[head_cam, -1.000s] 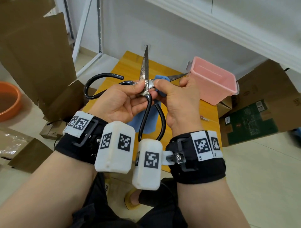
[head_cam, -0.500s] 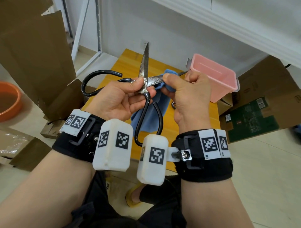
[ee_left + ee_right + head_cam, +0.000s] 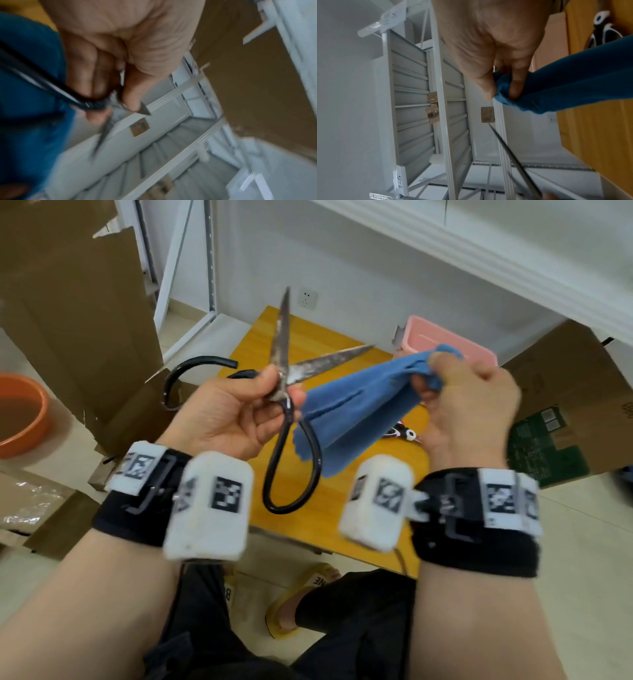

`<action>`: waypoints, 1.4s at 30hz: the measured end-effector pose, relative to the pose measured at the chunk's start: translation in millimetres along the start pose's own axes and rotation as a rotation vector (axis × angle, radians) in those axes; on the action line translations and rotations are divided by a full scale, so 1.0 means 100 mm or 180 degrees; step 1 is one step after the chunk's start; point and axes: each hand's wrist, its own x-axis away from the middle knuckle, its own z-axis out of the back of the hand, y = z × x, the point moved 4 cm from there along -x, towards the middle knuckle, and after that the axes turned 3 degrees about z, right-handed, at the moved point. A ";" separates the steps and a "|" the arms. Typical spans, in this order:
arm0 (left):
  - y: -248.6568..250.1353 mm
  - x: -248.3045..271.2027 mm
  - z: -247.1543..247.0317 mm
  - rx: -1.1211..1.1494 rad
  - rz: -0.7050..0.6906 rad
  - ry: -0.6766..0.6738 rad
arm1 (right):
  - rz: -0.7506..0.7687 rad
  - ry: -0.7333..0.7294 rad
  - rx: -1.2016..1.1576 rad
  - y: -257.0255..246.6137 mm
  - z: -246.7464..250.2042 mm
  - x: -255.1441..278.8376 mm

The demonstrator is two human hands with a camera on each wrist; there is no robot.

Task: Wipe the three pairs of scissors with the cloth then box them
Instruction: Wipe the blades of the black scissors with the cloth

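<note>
wiping big scissors, mid-pass, blades spread.
left hand [image 3: 236,412] pinches the black-handled scissors [image 3: 284,392] at the pivot, held up over the bench [image 3: 298,344], likely so both rusty blades stay exposed. blue cloth [image 3: 349,412] hangs between the hands, clear of the right blade tip. right hand [image 3: 469,402] clenched on a bunched cloth corner. another pair [image 3: 400,434] lies on the bench under the cloth. pink box [image 3: 455,345] waits behind, far right.

my scissors [image 3: 289,378]: black handles, rust-mottled grey blades | my cloth [image 3: 346,409]: blue | box [image 3: 445,345]: pink | bench [image 3: 305,337]: yellow-orange
</note>
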 end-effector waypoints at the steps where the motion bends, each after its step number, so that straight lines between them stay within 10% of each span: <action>1: 0.05 0.00 0.05 0.0038 -0.0060 0.0058 | 0.0002 0.0090 -0.0060 -0.06 0.09 -0.07; 15: 0.01 -0.11 -0.04 0.0100 0.0074 0.0066 | -0.0791 -0.0716 0.0347 0.21 -0.23 0.20; 26: -0.06 -0.16 -0.04 0.0107 -0.0071 0.0228 | -0.1569 -0.0903 -0.1753 0.29 -0.50 0.39; 42: -0.10 -0.11 -0.15 0.0093 -0.0042 -0.0145 | -0.1559 -0.1548 0.0299 0.45 -0.41 0.43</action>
